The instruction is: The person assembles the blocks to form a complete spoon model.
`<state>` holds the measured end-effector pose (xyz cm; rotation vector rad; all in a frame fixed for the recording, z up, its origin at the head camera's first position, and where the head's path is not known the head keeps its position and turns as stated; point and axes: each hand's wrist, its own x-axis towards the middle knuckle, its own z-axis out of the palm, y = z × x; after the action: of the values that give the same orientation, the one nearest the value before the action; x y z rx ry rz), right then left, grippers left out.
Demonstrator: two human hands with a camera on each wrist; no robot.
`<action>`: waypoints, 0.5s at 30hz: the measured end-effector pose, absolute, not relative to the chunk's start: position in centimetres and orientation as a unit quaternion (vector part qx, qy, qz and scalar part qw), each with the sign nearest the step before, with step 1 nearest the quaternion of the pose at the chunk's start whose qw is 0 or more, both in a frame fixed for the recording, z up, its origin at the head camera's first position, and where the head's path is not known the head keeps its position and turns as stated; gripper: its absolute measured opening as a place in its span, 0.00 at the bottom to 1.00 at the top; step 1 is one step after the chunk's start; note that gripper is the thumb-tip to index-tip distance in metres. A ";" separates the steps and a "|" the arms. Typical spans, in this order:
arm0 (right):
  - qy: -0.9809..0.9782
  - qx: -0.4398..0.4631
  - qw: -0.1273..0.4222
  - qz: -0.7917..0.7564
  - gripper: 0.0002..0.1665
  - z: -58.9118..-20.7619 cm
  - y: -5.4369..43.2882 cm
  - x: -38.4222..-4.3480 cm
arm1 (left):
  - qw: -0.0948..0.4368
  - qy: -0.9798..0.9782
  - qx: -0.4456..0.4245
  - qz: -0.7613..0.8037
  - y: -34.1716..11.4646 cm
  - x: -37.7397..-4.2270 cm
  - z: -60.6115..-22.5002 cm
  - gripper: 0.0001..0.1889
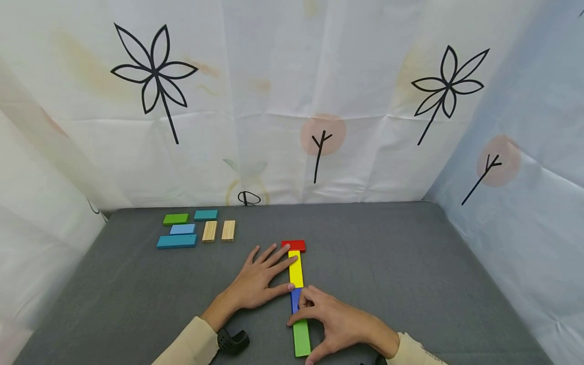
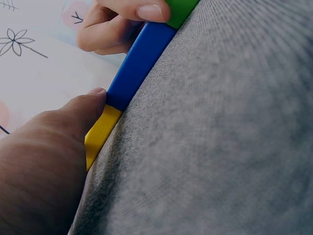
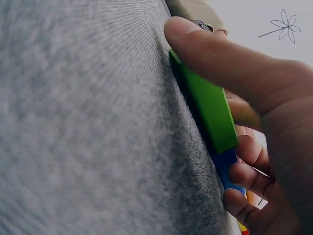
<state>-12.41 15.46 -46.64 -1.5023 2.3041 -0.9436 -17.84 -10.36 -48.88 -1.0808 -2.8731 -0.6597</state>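
A line of flat blocks runs toward me on the grey table: a red block (image 1: 296,245) lying crosswise at the far end, then a yellow block (image 1: 296,276), a blue block (image 2: 142,66) and a green block (image 1: 302,343). My left hand (image 1: 255,281) lies spread along the left side, fingertips on the red and yellow blocks and thumb near the yellow-blue joint. With thumb and index finger, my right hand (image 1: 339,317) spans the green block and holds it. Its other fingers are curled beside the blue block, partly covering it.
At the back left lie a small green block (image 1: 176,219), a teal block (image 1: 206,215), a light blue block (image 1: 182,229), a longer blue block (image 1: 177,241) and two wooden blocks, one a ridged block (image 1: 228,230). Printed white cloth (image 1: 274,152) encloses the table.
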 end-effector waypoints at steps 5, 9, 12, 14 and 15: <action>0.790 -0.517 0.105 -0.314 0.37 -46.5 15.4 -12.4 | 0.000 -0.915 -0.344 -0.211 -10.3 -17.9 -48.9 0.35; 0.790 -0.522 0.099 -0.307 0.39 -46.4 15.4 -12.4 | -0.002 -0.914 -0.345 -0.212 -10.4 -17.9 -48.9 0.35; 0.791 -0.526 0.091 -0.298 0.39 -46.5 15.4 -12.4 | -0.003 -0.914 -0.346 -0.211 -10.4 -17.9 -48.9 0.35; 0.792 -0.528 0.089 -0.294 0.40 -46.5 15.4 -12.4 | -0.002 -0.914 -0.347 -0.212 -10.4 -17.9 -48.9 0.35; 0.792 -0.529 0.088 -0.293 0.40 -46.5 15.4 -12.4 | -0.002 -0.914 -0.347 -0.211 -10.4 -17.9 -48.9 0.35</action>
<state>-12.44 15.42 -46.51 -1.5739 2.3578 -0.8709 -17.94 -10.43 -48.91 -1.0904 -2.8751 -0.6641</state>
